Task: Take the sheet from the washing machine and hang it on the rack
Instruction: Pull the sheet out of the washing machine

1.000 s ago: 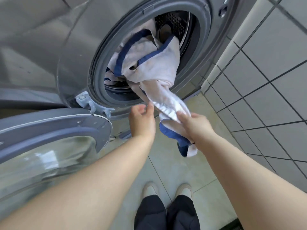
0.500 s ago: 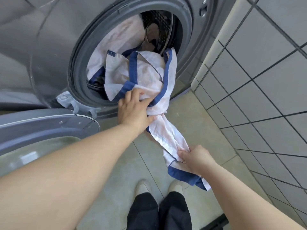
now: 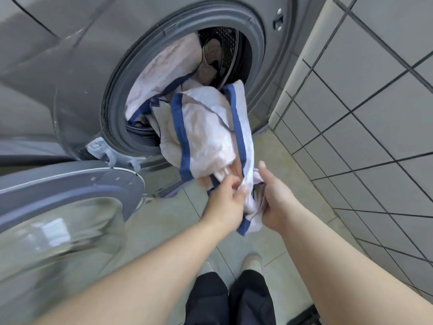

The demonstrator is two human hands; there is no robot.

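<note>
Glass and grey plastic fill the left side, where the open door [image 3: 58, 207] of the washing machine [image 3: 70, 73] swings out low toward the person. Right of it, the round opening [image 3: 187, 85] holds the sheet [image 3: 206, 127], white with blue borders, part still bunched in the drum and part spilling over the lower rim. Its long run slopes from the drum down and toward the person, ending between both hands. The left hand [image 3: 227, 195] pinches a fold at the hanging end, fingers curled round the cloth. Just beside it, the right hand [image 3: 274, 198] grips the same bundle from the other side, thumb raised. Both sit equally close to the cloth, so the pull should go straight back, away from the drum. The rubber rim could drag on what remains inside. Tiled wall [image 3: 363, 113] stands close on the right; no rack is in view.
</note>
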